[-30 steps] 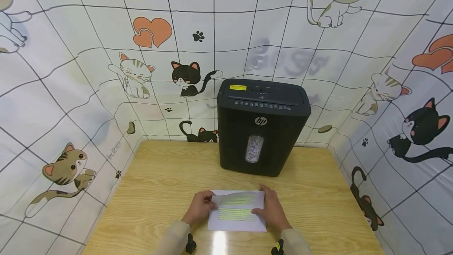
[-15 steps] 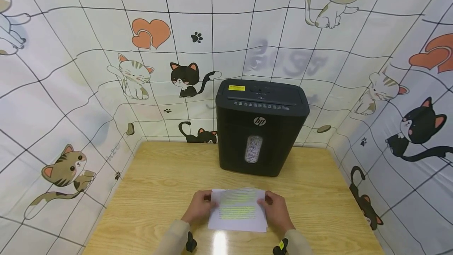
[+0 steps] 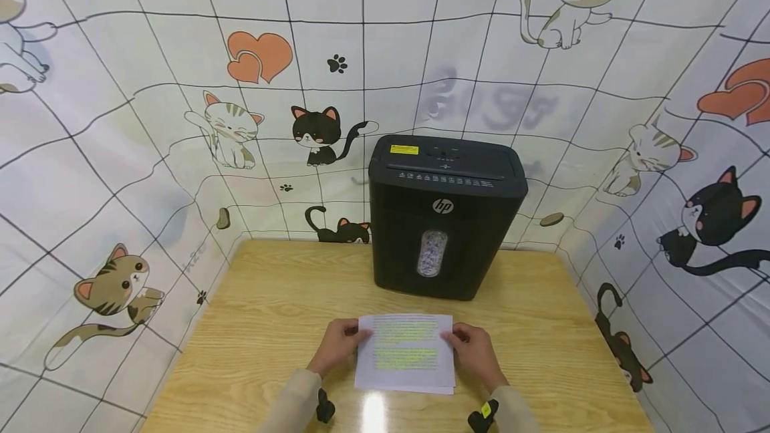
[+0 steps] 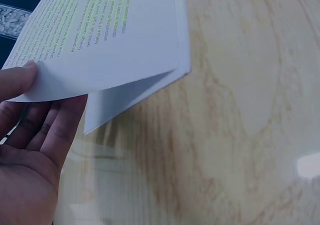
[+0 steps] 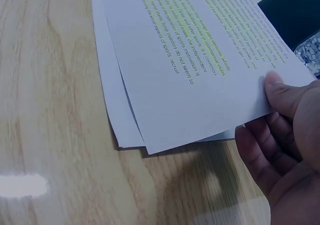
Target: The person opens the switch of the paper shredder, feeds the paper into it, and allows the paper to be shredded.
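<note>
Top sheet (image 3: 406, 346) shifted fwd | L fingers (image 4: 63, 127), R fingers (image 5: 257, 152) pinch edges

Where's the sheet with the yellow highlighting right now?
In the head view, the highlighted sheet is at bottom centre, in front of the shredder, its side edges held by the left hand and the right hand.

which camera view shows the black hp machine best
The head view: it shows the black hp machine whole, with its logo and window. Each wrist view catches only a dark part and some of the window beyond the sheets, cut off by the picture's edge.
</note>
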Demonstrator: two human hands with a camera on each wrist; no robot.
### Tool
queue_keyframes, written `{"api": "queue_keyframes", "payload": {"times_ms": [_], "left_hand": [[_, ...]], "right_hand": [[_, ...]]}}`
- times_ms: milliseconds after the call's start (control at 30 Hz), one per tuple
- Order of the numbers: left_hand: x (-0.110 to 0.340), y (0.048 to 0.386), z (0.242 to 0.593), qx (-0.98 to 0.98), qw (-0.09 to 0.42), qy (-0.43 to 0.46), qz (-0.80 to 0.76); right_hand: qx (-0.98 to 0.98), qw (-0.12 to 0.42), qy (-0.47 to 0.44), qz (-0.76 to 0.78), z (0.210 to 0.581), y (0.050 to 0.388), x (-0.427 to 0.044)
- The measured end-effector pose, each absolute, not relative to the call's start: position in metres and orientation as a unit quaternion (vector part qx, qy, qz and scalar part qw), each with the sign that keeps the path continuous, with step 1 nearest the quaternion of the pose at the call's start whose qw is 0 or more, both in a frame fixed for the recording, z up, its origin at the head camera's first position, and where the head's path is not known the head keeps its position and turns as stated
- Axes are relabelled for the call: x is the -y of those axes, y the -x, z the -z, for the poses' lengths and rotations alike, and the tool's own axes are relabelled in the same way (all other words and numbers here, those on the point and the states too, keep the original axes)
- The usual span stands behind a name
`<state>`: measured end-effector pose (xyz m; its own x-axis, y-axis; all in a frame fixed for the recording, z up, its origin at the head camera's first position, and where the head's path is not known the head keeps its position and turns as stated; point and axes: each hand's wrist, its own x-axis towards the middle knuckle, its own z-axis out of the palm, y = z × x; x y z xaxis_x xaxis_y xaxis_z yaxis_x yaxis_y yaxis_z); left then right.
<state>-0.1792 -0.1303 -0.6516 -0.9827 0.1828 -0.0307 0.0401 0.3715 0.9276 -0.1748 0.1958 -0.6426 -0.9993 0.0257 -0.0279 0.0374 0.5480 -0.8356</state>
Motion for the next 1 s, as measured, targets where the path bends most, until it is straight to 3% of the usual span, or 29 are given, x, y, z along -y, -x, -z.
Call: {"api": "queue_keyframes", "payload": {"times_ms": [200,600,1000], "left_hand": [[0.129,0.181,0.645,-0.823,0.056,-0.059,-0.562],[0.123,0.190,0.629,-0.822,0.030,-0.038,-0.568],[0.119,0.205,0.601,-0.825,0.006,-0.042,-0.564]], "right_hand": [[-0.869,0.025,-0.035,0.493,0.637,0.176,-0.198],[-0.866,-0.015,-0.019,0.500,0.623,0.185,-0.201],[-0.860,-0.014,-0.026,0.510,0.602,0.195,-0.209]]}}
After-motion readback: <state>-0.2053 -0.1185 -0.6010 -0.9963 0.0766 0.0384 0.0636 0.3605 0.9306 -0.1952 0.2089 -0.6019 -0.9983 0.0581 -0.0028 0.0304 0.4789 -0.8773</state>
